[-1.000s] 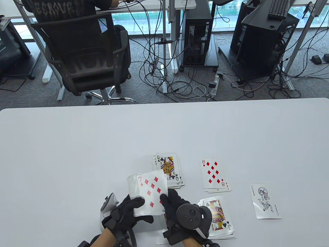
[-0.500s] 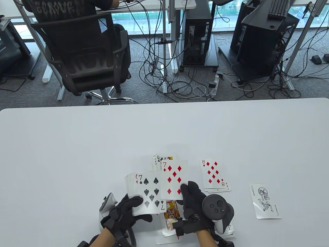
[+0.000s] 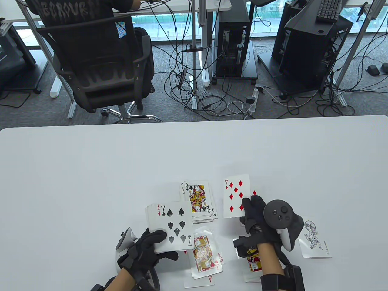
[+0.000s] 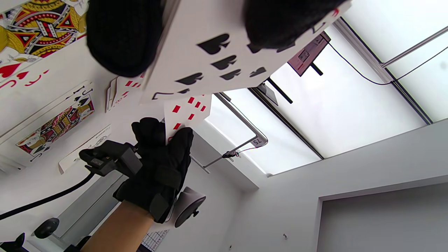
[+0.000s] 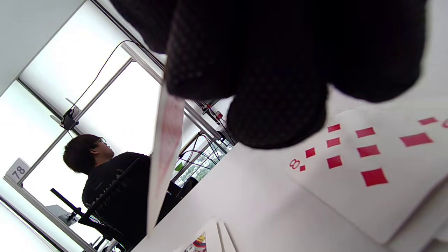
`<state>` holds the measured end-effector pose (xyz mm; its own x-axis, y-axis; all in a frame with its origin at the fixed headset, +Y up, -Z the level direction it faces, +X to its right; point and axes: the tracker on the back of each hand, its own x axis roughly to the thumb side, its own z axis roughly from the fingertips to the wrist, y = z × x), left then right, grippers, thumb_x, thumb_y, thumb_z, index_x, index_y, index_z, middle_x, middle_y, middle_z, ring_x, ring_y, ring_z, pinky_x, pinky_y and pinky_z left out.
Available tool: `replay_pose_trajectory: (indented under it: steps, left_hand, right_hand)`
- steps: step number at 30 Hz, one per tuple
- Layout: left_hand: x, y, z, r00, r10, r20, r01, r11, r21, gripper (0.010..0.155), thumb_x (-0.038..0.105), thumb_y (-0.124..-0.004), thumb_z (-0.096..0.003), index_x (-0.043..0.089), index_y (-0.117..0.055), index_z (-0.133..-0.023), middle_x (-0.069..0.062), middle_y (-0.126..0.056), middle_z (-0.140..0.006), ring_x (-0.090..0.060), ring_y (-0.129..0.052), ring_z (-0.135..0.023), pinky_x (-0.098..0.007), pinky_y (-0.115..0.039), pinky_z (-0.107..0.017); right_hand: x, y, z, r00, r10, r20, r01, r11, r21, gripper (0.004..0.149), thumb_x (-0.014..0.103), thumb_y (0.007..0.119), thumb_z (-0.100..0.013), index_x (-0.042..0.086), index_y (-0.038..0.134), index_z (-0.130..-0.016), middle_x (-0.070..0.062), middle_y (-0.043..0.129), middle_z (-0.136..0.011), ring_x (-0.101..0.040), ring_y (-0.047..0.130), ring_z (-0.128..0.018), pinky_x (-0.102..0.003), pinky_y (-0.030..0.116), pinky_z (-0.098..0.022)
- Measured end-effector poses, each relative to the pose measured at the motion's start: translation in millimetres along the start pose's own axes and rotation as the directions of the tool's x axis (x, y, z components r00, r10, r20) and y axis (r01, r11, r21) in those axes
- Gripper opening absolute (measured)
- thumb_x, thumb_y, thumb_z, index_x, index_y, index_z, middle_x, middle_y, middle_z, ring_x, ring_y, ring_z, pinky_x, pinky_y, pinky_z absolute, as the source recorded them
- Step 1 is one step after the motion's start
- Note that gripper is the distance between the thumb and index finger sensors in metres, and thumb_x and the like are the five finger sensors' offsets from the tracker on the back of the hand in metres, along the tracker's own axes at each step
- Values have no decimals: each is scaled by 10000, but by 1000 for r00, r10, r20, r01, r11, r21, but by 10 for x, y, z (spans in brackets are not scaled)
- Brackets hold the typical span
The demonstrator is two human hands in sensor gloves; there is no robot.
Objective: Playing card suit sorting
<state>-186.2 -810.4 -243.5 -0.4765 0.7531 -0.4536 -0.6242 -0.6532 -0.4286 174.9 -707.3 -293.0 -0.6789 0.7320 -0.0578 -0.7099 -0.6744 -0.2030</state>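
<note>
My left hand [image 3: 156, 242] grips the face-up deck [image 3: 169, 224], whose top card is the 7 of spades [image 4: 217, 59]. My right hand [image 3: 250, 206] pinches the 7 of diamonds [image 3: 237, 195] and holds it just above the diamonds pile [image 3: 254, 192], which it mostly covers. In the right wrist view the held card [image 5: 164, 150] appears edge-on under my fingers [image 5: 280, 70], with the 8 of diamonds [image 5: 367, 164] lying below. The clubs pile, topped by the queen [image 3: 198, 200], lies between my hands. The hearts pile with a jack [image 3: 206, 253] lies near the front edge.
A joker [image 3: 313, 238] lies alone at the right. My right forearm hides most of the spades pile [image 3: 253, 261]. Beyond the table's far edge [image 3: 194, 122] a person sits in an office chair [image 3: 100, 63] among desks, cables and computers.
My right hand drew the 7 of diamonds off the deck and carried it right, over the diamonds pile. That uncovered the 7 of spades on the deck. The left hand stayed put.
</note>
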Motion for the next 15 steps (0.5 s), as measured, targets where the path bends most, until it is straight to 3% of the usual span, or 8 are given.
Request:
replay_pose_trajectory:
  steps: [6,11,13,15]
  left_hand:
    - [24,31,12,1000,11,10,-11,1000,13,516,410,-703,-606,361,-452,-1055,62,-600,-1107,-271,-757,-979,-411,-840,-533]
    - [31,40,12,1000,20,7,-21,1000,17,518,411,-702,-607,360,-451,-1057,62,-598,-1109,-270,-757,-979,-409,-841,-533]
    - [29,37,14,1000,21,4,-21,1000,19,518,411,-702,-608,359,-449,-1057,62,-598,-1108,-272,-755,-980,-408,-841,-533]
    - [26,34,17,1000,23,-1,-23,999,23,517,411,-701,-608,360,-450,-1057,60,-596,-1110,-271,-755,-980,-409,-841,-533]
  right_hand:
    - [-64,-63,-271,979,204,-31,-202,978,57,416,231,678,-523,-113,733,-750,-78,938,-373,-277,999,-304,-479,861,-276]
    - [-233,100,-394,936,338,-98,-325,937,127,421,229,687,-519,-123,738,-747,-89,939,-367,-288,997,-298,-488,855,-271]
    - [-285,188,-408,871,476,-119,-462,877,131,427,235,693,-517,-125,742,-741,-90,940,-362,-288,997,-292,-487,856,-266]
    - [-337,289,-421,749,653,-109,-635,756,160,451,261,693,-516,-127,743,-741,-87,941,-364,-284,997,-296,-483,858,-267]
